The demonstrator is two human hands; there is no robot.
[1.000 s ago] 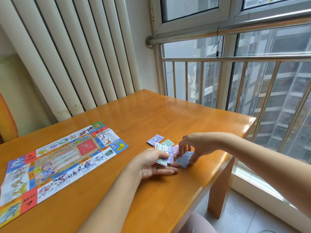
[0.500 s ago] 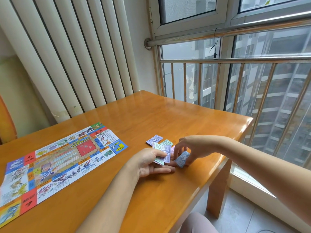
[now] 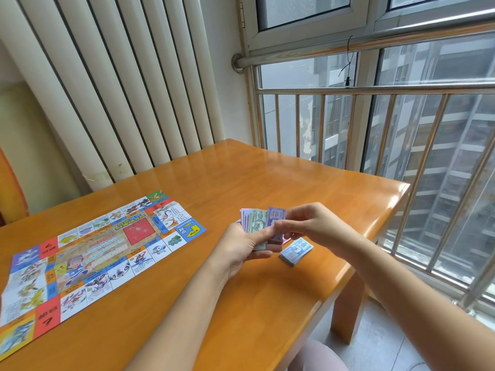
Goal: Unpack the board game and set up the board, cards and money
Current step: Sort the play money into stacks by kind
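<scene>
Sorting the play money: the left hand (image 3: 242, 246) grips a fanned bundle of notes (image 3: 257, 223) between thumb and fingers, held above the table (image 3: 294, 178); the right hand (image 3: 308, 223) pinches a purple wad (image 3: 276, 223) at the bundle's edge, probably adding or drawing it off. A blue stack (image 3: 296, 250) lies just beside, near the table's edge; the board (image 3: 88, 253) lies unfolded, well apart to the left. Next, likely, each colour wants its own pile; no cards in sight; nothing obstructs.
</scene>
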